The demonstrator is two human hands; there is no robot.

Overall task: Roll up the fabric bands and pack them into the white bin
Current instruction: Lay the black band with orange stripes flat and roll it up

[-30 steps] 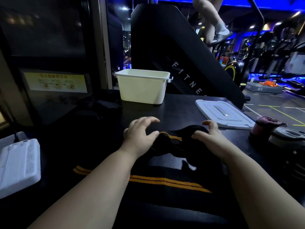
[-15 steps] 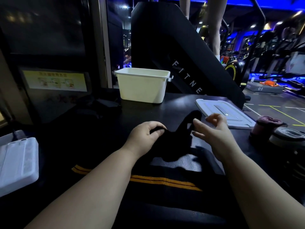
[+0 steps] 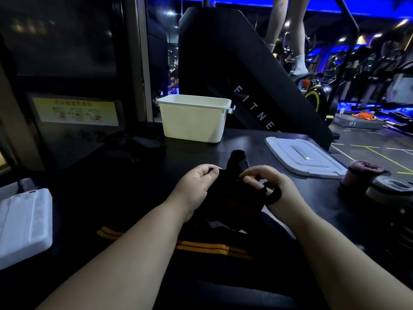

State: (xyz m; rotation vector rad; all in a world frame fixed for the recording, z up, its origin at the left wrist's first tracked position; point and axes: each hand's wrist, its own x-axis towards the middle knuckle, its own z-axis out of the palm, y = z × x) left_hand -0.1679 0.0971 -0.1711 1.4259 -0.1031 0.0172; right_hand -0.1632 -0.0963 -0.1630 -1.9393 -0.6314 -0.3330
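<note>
On a dark gym table [image 3: 245, 139], the black fabric band [image 3: 232, 199] is pinched at its rolled end by the curled left hand [image 3: 196, 186] and right hand [image 3: 266, 186], short of the white bin [image 3: 193, 121]. Its loose length trails directly away from the bin.

A dark surface [image 3: 245, 142] carries a white bin [image 3: 194, 121] at the back, a white lid [image 3: 306, 156] to the right, rolled bands [image 3: 362, 175] at the far right, and a yellow-striped black band [image 3: 201, 245] in front.
</note>
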